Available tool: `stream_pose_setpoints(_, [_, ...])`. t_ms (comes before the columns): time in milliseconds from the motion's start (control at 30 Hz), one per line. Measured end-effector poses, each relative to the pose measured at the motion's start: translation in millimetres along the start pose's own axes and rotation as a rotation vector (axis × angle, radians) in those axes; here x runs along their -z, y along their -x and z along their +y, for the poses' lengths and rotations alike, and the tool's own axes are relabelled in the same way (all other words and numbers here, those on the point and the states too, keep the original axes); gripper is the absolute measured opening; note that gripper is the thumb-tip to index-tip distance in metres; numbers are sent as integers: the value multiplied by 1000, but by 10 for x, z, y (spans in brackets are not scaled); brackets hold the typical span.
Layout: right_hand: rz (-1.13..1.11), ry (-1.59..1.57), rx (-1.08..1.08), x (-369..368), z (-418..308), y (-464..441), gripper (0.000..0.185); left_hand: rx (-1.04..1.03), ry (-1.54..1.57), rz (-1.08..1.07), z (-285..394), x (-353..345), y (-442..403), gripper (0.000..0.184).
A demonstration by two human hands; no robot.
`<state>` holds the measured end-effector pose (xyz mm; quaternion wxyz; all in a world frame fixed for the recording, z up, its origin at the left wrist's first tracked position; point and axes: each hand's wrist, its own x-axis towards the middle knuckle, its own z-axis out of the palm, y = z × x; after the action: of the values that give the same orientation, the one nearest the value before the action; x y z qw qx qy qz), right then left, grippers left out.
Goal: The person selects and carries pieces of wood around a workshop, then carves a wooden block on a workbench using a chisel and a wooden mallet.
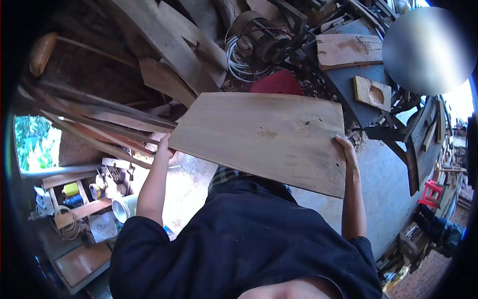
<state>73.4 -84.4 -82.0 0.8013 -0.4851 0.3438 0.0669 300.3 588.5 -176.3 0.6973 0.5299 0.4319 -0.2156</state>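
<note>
A wide, pale wooden board [259,134] with a few knots spans the space in front of my body, held up by both hands. My left hand [167,145] grips its left end, fingers hidden beneath the wood. At the right end, my right hand [347,149] clasps the edge with the thumb side showing on top. The board slants slightly, its lower edge dropping toward the right. Behind its far edge, part of a red object [278,83] shows.
An electric motor [264,37] and coiled white cable [238,62] lie beyond the board. Planks [164,45] lean at upper left. Wood pieces [348,50] rest on a machine table at upper right. Shelves with tape [94,191] stand lower left; a red stool [431,193] is far right.
</note>
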Motion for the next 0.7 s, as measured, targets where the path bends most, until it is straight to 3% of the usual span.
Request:
stream_pose_setpoints(33, [1, -2, -14, -252, -154, 29, 28, -2, 11, 4, -31, -69, 187, 41])
stream_pose_setpoints(100, [-4, -3, -13, -900, -431, 134, 27, -43, -509, 331, -30, -380, 730, 49])
stream_pose_setpoints(133, [-14, 2, 1, -1252, -490, 140, 26, -367, -675, 114, -282, 193, -206, 57])
stream_pose_setpoints(200, [-66, 69, 57, -1935, -326, 5, 24, -536, -665, -84, -234, -513, 591, 60])
stream_pose_setpoints(267, [-56, 423, 261, -2562, 122, -196, 30, -298, -577, -186, -229, -981, 1054, 61])
stream_pose_setpoints(333, [7, 761, 356, -3112, 820, -505, 36, -249, -550, -511, -165, -1140, 1243, 73])
stream_pose_setpoints(400, [65, 986, 383, -3630, 1104, -289, 44, -219, -430, -607, -169, -1138, 1276, 79])
stream_pose_setpoints(533, [29, 1130, 363, -4069, 2030, -394, 49, -206, -527, -396, -298, -1011, 1103, 77])
stream_pose_setpoints(600, [-13, 1150, 350, -4252, 2476, -350, 51, -33, -482, -403, -477, -755, 775, 67])
stream_pose_setpoints(633, [-53, 1180, 357, -4330, 2729, -347, 53, 0, -471, -376, -613, -570, 504, 51])
stream_pose_setpoints(700, [-176, 1220, 315, -4484, 3321, -395, 60, 87, -518, -140, -868, -132, -45, 43])
